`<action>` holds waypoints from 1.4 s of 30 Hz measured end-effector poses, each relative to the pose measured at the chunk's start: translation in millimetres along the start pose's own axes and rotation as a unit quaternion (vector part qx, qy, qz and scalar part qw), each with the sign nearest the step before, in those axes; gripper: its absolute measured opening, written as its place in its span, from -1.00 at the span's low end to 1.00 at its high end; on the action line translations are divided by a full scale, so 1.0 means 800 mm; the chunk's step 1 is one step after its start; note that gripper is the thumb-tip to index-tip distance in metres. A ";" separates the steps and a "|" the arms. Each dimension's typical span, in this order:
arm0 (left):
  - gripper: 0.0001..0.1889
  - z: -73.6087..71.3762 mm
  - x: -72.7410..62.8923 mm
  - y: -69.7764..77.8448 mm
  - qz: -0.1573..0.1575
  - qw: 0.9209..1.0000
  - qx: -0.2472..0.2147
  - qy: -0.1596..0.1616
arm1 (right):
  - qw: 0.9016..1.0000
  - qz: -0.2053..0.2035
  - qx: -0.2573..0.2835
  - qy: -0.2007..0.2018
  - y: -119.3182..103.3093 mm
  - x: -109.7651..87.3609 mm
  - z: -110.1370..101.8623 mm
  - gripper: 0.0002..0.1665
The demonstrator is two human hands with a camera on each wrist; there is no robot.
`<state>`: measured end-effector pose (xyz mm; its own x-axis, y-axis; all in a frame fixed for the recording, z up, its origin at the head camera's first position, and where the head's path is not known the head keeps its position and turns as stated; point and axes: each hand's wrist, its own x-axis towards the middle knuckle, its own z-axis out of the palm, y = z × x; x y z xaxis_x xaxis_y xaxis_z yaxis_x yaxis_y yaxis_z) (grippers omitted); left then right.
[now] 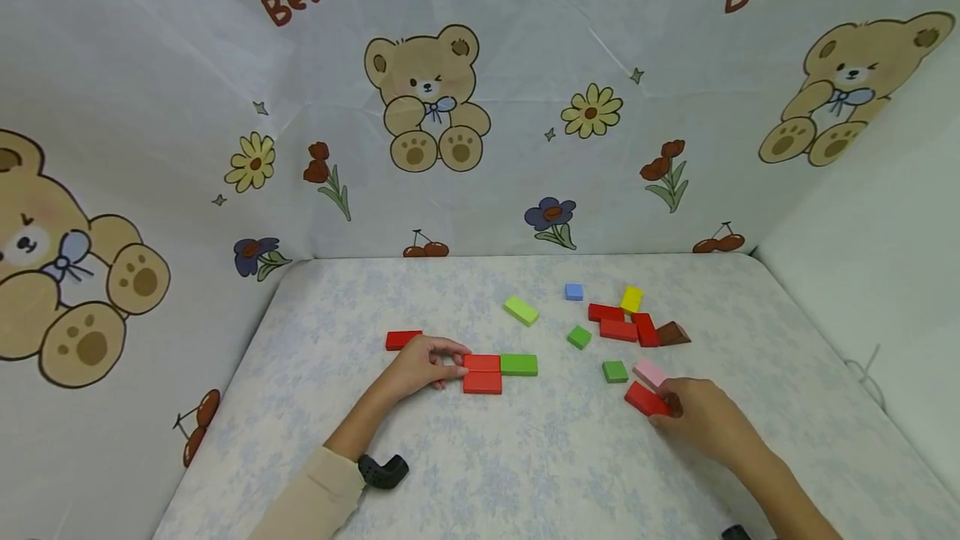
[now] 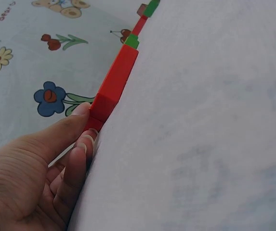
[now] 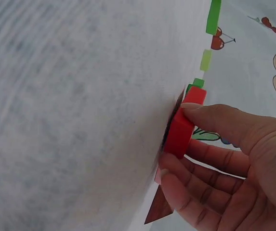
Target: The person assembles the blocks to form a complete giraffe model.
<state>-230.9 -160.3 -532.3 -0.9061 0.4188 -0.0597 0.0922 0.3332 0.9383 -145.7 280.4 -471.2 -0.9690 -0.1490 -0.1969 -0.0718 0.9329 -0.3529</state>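
Observation:
Two red blocks lie side by side, a far one (image 1: pixel 482 363) and a near one (image 1: pixel 482 383). A green block (image 1: pixel 518 365) touches the far one's right end. My left hand (image 1: pixel 426 363) pinches the left end of the red pair between thumb and fingertips; which of the two it grips is partly hidden. On the right, my right hand (image 1: pixel 705 417) holds another red block (image 3: pixel 180 132), thumb on one side and fingers on the other. A brown piece (image 1: pixel 674 404) shows partly under its fingers. A pink block (image 1: pixel 649 373) lies just beyond.
A red block (image 1: pixel 402 341) lies behind my left hand. Toward the back are a light green block (image 1: pixel 521 311), a blue block (image 1: pixel 573 292), a yellow block (image 1: pixel 632 299), small green blocks (image 1: pixel 615 371), several red blocks (image 1: pixel 618 330) and a brown wedge (image 1: pixel 672 333). A printed cloth (image 1: pixel 495 190) hangs behind.

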 end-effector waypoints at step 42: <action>-0.69 0.000 0.000 -0.003 0.009 1.000 0.002 0.002 | 0.990 -0.135 -0.012 0.038 -0.091 0.027 0.026 -0.61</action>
<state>-231.5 -161.1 -534.7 -0.9062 0.4207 -0.0420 0.1094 0.3293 0.9379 -156.6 202.5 -469.1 -0.9288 -0.3694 -0.0289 -0.3349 0.8703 -0.3611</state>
